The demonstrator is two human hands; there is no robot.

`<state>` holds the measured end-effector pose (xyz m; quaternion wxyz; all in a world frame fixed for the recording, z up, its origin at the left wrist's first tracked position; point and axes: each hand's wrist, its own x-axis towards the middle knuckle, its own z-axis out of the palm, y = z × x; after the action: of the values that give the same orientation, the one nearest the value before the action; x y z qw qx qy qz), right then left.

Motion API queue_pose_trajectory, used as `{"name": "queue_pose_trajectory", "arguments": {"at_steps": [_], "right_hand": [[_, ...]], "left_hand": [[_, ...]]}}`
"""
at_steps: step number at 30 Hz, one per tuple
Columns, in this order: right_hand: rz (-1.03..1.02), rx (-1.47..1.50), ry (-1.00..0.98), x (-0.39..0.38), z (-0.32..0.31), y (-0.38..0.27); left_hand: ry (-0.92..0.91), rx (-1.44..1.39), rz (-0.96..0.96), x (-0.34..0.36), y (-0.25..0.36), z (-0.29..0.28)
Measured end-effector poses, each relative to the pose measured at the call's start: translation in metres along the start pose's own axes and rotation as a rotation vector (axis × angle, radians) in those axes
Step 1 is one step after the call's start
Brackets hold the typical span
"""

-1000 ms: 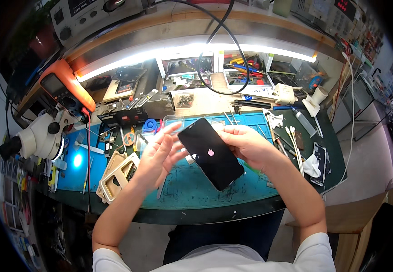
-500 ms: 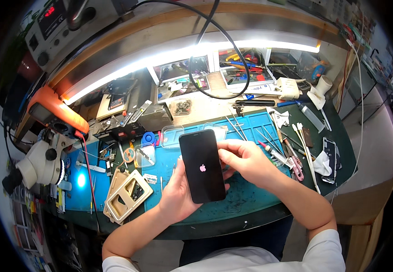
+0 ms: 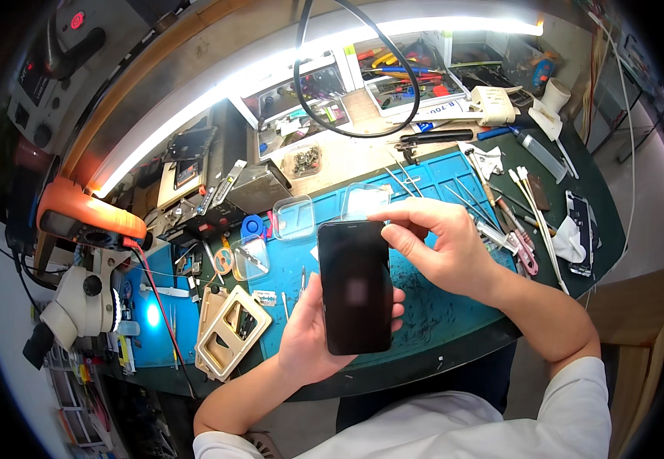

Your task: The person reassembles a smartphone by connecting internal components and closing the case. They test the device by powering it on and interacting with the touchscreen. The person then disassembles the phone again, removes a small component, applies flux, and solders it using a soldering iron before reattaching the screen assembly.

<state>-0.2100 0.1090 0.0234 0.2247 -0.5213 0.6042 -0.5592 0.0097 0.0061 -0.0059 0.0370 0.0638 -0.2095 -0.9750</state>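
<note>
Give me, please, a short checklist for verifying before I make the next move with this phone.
1. Phone supported from below: ok; the left hand cradles it, fingertips showing past its right edge.
2. Right hand near the phone's upper right corner: ok; whether it presses anything, cannot tell.
3. Screen clearly readable: not ok; it is dark, with only a faint blurred patch in the middle.
4. Screen seated flush all around: cannot tell from this view.
5. Razor blade apart from both hands: ok; it lies left of the left hand.
6. Orange multimeter away from the phone: ok; it is far to the left.
</note>
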Motion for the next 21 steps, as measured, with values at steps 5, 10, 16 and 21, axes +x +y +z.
{"name": "queue_pose_trajectory", "arguments": {"at_steps": [5,10,16,21], "right_hand": [[-0.122,0.020,0.088,0.000,0.009,0.012],[-0.134,0.077,0.100,-0.001,0.010,0.014],[-0.116,0.137,0.092,-0.003,0.012,0.016],[-0.087,0.094,0.090,-0.003,0.008,0.017]], "left_hand": [[0.025,-0.026,0.004,0.000,-0.001,0.003],[0.033,-0.006,0.010,0.002,0.000,0.002],[0.107,0.073,0.047,-0.003,-0.002,-0.004],[0.059,0.147,0.078,0.001,-0.001,-0.001]]}}
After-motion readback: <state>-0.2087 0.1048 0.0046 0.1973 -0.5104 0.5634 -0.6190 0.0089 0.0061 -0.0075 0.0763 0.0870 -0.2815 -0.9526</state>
